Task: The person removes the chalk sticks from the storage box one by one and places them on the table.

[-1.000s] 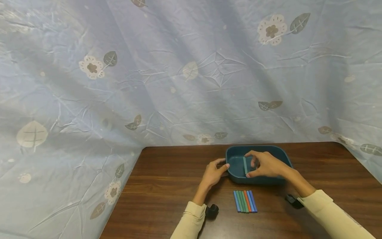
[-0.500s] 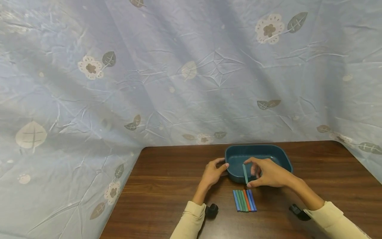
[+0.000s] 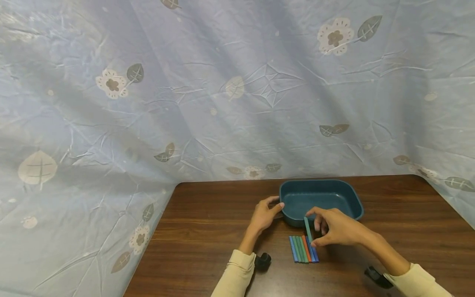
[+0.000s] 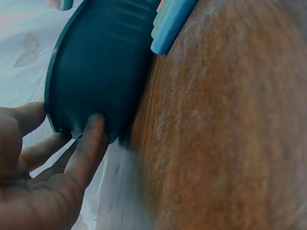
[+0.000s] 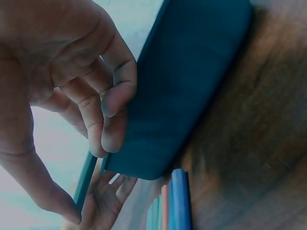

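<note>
My right hand pinches a thin green stick lengthwise, thumb at its near end and a fingertip at its far end. In the right wrist view the green stick spans that gap. The hand is over the right end of a row of coloured sticks in blue, green and orange. My left hand touches the left end of a dark teal box, thumb at its rim. In the left wrist view its fairly straight fingers rest against the box's outer wall.
The box stands open-topped near the back of the brown wooden table. A patterned pale cloth hangs behind and left of the table. Black wrist devices sit at both cuffs.
My right hand has brought the green stick out of the box, over its front rim and nearer, to the row of sticks. The left hand has stayed at the box.
</note>
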`<state>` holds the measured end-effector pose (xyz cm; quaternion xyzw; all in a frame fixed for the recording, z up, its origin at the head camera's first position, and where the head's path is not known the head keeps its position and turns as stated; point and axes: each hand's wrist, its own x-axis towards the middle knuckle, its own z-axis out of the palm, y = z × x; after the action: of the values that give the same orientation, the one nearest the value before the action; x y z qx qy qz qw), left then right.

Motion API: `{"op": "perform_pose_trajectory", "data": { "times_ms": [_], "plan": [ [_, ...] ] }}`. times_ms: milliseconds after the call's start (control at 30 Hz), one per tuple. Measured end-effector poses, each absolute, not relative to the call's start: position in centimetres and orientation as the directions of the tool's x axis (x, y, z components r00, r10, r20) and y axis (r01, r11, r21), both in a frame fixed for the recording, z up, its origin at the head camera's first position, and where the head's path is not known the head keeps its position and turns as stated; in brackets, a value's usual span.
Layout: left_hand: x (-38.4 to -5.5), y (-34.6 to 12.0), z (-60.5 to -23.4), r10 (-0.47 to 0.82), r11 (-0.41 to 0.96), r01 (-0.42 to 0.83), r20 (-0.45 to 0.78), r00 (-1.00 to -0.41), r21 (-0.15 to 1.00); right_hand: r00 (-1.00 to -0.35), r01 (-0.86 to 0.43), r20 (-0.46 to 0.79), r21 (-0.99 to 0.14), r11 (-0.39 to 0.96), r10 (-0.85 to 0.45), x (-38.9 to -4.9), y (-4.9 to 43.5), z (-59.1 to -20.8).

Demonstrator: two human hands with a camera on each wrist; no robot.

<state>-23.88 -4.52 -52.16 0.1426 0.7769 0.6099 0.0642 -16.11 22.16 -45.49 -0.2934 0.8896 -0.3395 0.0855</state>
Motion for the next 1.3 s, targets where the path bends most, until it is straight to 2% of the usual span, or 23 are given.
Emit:
{"op": "perform_pose_trajectory", "data": {
  "times_ms": [100,333,567,767,1100,1300],
  "plan": [
    [-23.9,-4.6,-52.2,0.301,0.239,0.156,0.079,-0.950,0.958,-0.815,-0.458,0.037,-0.654,0.602,-0.579,-15.8,22.3,-45.9],
    [-23.9,-4.6,-52.3,0.307,0.202,0.133,0.066,-0.949,0.970,-0.789,-0.472,0.040,-0.680,0.562,-0.614,-15.0,22.6,-46.5],
    [-23.8,-4.7,-52.0,0.276,0.328,0.185,0.093,-0.957,0.927,-0.786,-0.452,0.000,-0.682,0.575,-0.618,-14.5,23.2,-47.5],
    [-23.8,-4.8,-52.1,0.292,0.276,0.158,0.074,-0.954,0.948,-0.786,-0.441,-0.024,-0.679,0.588,-0.618,-14.3,23.6,-48.5],
    [-23.7,-4.8,-52.0,0.283,0.330,0.180,0.085,-0.955,0.927,-0.801,-0.427,-0.049,-0.653,0.626,-0.597,-14.2,23.7,-49.2],
    [-23.8,-4.7,-52.2,0.288,0.300,0.170,0.081,-0.954,0.939,-0.805,-0.407,-0.092,-0.632,0.659,-0.586,-14.1,23.7,-49.2]
  ]
}}
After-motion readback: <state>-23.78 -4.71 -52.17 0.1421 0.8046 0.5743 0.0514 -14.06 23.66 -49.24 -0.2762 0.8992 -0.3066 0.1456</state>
